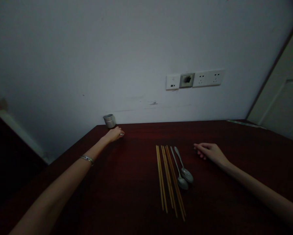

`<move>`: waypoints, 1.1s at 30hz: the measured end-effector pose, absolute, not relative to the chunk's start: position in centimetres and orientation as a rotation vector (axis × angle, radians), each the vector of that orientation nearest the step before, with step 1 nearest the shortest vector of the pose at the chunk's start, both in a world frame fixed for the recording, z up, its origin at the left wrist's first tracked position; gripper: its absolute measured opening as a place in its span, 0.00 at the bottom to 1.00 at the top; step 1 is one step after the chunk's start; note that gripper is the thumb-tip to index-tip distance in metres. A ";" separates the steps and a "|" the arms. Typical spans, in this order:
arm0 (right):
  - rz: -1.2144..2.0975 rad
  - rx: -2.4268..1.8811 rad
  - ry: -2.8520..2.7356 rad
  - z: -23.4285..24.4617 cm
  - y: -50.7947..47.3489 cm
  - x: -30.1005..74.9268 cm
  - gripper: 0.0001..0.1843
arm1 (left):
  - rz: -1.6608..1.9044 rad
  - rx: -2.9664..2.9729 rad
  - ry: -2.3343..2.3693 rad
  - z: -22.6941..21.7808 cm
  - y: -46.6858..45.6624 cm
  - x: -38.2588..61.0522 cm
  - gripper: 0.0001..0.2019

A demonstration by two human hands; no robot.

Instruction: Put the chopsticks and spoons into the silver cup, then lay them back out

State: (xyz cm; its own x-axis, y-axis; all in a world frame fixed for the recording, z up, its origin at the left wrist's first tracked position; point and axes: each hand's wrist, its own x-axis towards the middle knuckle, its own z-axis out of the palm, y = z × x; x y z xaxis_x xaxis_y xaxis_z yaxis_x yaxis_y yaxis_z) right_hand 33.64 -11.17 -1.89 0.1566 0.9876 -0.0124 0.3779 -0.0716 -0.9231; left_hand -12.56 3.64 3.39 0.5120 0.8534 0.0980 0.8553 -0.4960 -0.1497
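My left hand [115, 133], reaching out at the far left of the dark red table, is just in front of a small metal cup [109, 121]. Its fingers are bent loosely downward, apart and without a visible object; a small pale spot, perhaps a ring, shows on one finger. My right hand [211, 152] rests on the right side with loosely curled fingers and nothing seen in them. Between the hands lie several wooden chopsticks [169, 176], roughly side by side. Two metal spoons, a smaller one [182, 183] and a larger one [187, 175], lie right beside them, bowls toward me.
The reddish-brown table [127, 182] meets a pale wall [127, 65] at its back edge. Sockets and a switch [195, 79] are mounted on the wall. A thin strip [246, 124] lies along the back right edge, near a white door [283, 88].
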 end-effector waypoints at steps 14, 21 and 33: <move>0.916 -1.561 -1.331 -2.1 -11.1 33.9 0.18 | -0.170 -2.668 -1.295 5.8 3.2 -12.3 0.10; 0.923 -1.530 -1.307 -2.4 -11.0 34.1 0.23 | -0.952 -2.676 -1.300 9.4 2.3 -9.5 0.12; 0.887 -1.484 -1.280 -2.8 -10.9 34.2 0.25 | -2.056 -2.516 -1.478 12.3 -4.0 0.3 0.11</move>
